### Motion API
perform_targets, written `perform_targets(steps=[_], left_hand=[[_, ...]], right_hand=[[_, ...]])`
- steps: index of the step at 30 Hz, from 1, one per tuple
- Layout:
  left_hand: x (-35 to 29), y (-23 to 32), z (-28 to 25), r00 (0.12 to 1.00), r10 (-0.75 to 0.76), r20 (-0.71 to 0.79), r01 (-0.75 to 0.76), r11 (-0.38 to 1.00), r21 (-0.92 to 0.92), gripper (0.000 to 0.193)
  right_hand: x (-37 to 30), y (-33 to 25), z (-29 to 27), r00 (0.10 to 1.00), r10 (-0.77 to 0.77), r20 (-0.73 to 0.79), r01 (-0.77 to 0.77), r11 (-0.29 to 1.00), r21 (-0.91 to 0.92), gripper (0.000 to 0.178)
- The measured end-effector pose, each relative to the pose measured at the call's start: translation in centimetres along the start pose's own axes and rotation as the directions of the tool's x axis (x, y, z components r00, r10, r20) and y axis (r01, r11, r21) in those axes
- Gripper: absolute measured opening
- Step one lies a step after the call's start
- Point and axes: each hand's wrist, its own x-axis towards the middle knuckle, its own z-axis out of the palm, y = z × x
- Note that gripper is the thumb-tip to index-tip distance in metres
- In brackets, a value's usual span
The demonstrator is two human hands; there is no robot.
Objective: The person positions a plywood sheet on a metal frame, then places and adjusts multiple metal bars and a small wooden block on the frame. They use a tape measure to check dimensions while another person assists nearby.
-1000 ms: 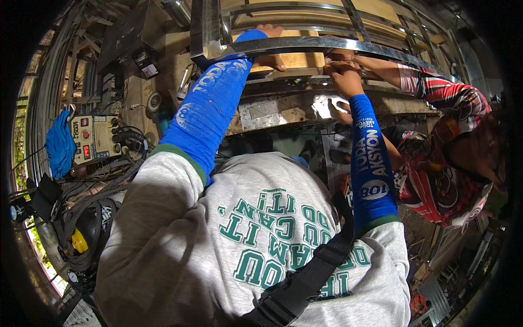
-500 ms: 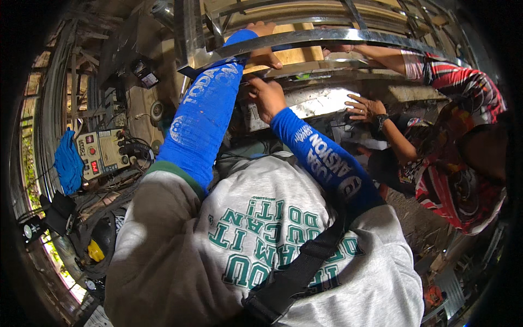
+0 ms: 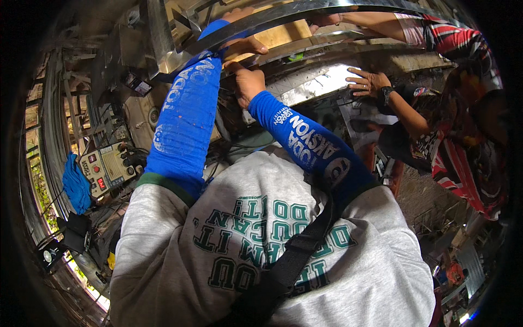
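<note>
A shiny metal frame of square bars (image 3: 261,19) spans the top of the view. My left hand (image 3: 245,47) reaches behind its nearest bar, by a light wooden board (image 3: 280,35); the thumb points right below the bar, and the bar and shadow hide most of the other fingers. Just below it, my right hand (image 3: 249,86) is closed, fingers curled at the left end of a lower bar (image 3: 289,59). What it grips there is hidden. Blue printed sleeves cover both my forearms. A bright metal sheet (image 3: 316,86) lies to the right of my right hand.
On the right, a co-worker in a red and black shirt rests one hand (image 3: 369,83) on the sheet and holds the other (image 3: 327,20) by the frame. At left stand a control box (image 3: 107,168) with knobs, a blue cloth (image 3: 76,184) and cables.
The frame and both my hands sit further left and slightly higher in the view, as the whole scene has shifted. My hands keep nearly the same pose at the bars.
</note>
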Motion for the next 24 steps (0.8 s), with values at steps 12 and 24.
perform_targets(steps=[12, 24], left_hand=[[0.9, -0.6, 0.4, 0.999, -0.027, 0.027, 0.027, 0.999, 0.028, 0.109], [2.1, -0.8, 0.6, 0.997, -0.069, 0.041, 0.067, 0.997, 0.035, 0.112]], right_hand=[[1.4, 0.7, -1.6, 0.986, -0.035, 0.162, 0.062, 0.985, -0.162, 0.045], [2.4, 0.1, -3.0, 0.957, 0.031, 0.287, 0.032, 0.977, -0.210, 0.035]])
